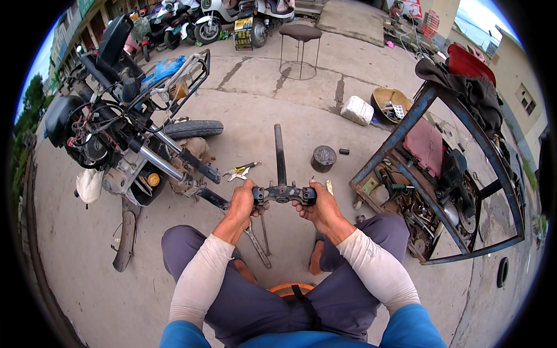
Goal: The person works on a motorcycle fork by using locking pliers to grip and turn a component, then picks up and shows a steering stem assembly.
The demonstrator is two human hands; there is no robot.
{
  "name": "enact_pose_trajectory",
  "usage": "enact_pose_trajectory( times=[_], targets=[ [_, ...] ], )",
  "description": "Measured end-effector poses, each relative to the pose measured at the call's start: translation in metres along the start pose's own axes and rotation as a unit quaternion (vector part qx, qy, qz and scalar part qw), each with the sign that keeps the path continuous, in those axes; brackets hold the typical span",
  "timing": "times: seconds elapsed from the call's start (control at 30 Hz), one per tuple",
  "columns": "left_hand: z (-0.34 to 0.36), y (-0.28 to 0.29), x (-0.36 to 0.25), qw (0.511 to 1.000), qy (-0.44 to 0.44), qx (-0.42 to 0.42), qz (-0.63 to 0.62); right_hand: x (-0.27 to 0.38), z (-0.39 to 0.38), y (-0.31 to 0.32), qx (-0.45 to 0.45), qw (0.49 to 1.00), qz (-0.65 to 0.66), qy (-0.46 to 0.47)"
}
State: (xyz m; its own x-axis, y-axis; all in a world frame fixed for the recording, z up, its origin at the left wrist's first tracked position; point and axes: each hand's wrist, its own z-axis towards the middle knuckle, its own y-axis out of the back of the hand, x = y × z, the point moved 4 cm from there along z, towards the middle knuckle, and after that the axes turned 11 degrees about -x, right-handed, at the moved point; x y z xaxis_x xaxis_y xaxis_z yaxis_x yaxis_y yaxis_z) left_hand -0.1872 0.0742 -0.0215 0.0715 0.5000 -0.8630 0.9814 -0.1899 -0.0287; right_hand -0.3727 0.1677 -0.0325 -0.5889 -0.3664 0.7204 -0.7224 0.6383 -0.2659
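A black steering stem with its fork clamp [282, 194] is held between my two hands, its long tube pointing away from me. My left hand [239, 207] is closed around the clamp's left end. Around the right end, my right hand [322, 210] is closed as well. Below the left hand a long wrench [256, 245] lies on the concrete, beside a thin metal rod [265, 235]. Just beyond that hand are pliers with yellow on them [242, 170]. A round, dirty tin [323, 158] stands past the right hand, near a small black cylinder [344, 152].
At left stands a partly stripped motorcycle [125, 153] with bare fork tubes, near a tire [191, 128] and a curved fender [124, 240]. A blue metal frame [394, 139] holding tools and parts stands right. Farther off are a stool [300, 33], a white block [357, 110] and parked scooters [232, 14].
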Motion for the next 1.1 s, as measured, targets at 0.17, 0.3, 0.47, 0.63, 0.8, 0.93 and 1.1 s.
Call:
enact_pose_trajectory(
  times=[0.17,0.3,0.47,0.63,0.8,0.93,1.1],
  targets=[
    [0.0021,0.0006,0.0017,1.0,-0.006,-0.003,0.004,-0.0011,0.0005,0.0009,-0.004,1.0,0.0,-0.004],
    [0.0013,-0.0001,0.001,1.0,-0.006,-0.001,0.004,-0.001,-0.0011,0.0007,-0.004,1.0,-0.001,-0.003],
    [0.0031,0.0006,0.0024,1.0,-0.003,0.002,0.005,0.0,-0.0025,0.0007,0.009,1.0,-0.016,-0.003],
    [0.0031,0.0001,0.0015,1.0,-0.006,0.0,0.007,-0.0006,-0.0037,0.0004,-0.006,1.0,-0.003,0.002],
    [0.0028,-0.0003,0.0011,1.0,-0.009,-0.001,0.003,-0.0009,-0.0036,0.0004,-0.004,1.0,-0.003,0.007],
    [0.0038,-0.0004,0.0019,1.0,-0.009,0.001,0.005,-0.0023,-0.0023,0.0014,-0.003,1.0,0.0,0.009],
    [0.0071,0.001,0.0043,1.0,-0.003,0.003,0.0,-0.0021,-0.0022,-0.0009,-0.003,1.0,0.0,0.015]
  ],
)
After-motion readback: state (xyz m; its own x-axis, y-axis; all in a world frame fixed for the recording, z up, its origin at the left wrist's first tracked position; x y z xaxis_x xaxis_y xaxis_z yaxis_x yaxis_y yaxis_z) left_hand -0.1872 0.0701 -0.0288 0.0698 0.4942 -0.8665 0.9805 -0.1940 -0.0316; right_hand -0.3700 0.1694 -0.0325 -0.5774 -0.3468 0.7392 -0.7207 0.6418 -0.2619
